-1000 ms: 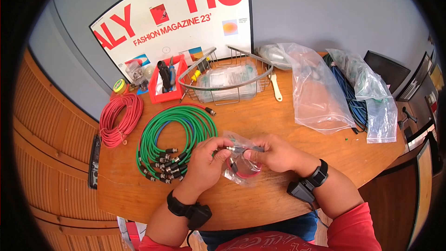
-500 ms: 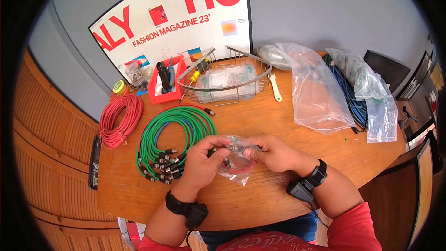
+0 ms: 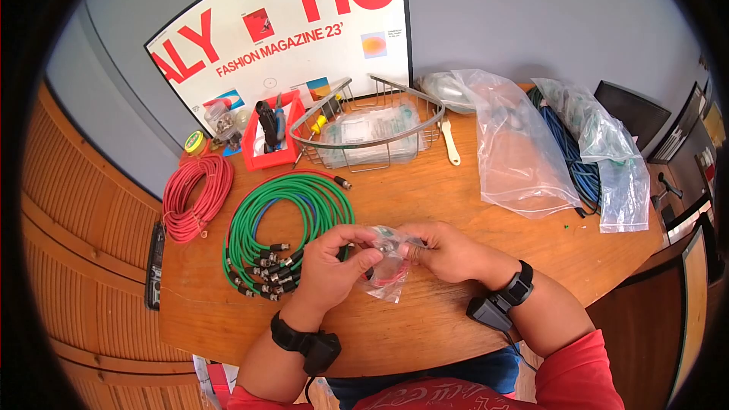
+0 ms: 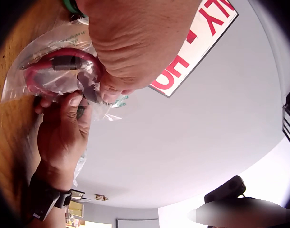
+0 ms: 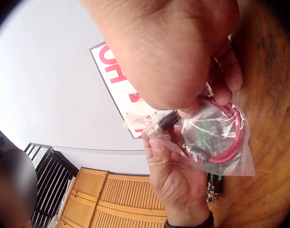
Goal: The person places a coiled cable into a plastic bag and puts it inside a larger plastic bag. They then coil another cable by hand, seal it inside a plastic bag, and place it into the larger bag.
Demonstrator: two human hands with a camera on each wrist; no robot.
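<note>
Right at the near middle of the wooden table (image 3: 456, 205), we see a small clear plastic bag (image 3: 386, 262) with a coiled red cable (image 5: 229, 142) inside, held just above the tabletop between both hands. The left hand (image 3: 330, 266) pinches the bag's top edge from the left, thumb and fingers curled onto the plastic; the right hand (image 3: 448, 250) pinches it from the right in the same way.

From the head view the bag is mostly a crumpled glint with a hint of red. The right wrist view shows more: a dark metal connector (image 5: 166, 119) pokes out of the bag's mouth, caught between the left hand's thumb and fingers, and the red loop lies flat within the plastic. The left wrist view shows the bag from beneath, with a dark sleeve on the red cable and the right hand's fingertips gripping the plastic.

Just left of the hands lies a coil of green cables (image 3: 285, 220), its connectors bunched at the near side. Farther left sits a red cable coil (image 3: 196, 196). At the far edge stand a red bin (image 3: 273, 133) and a wire basket (image 3: 372, 129), with large plastic bags (image 3: 524, 152) to the right.
</note>
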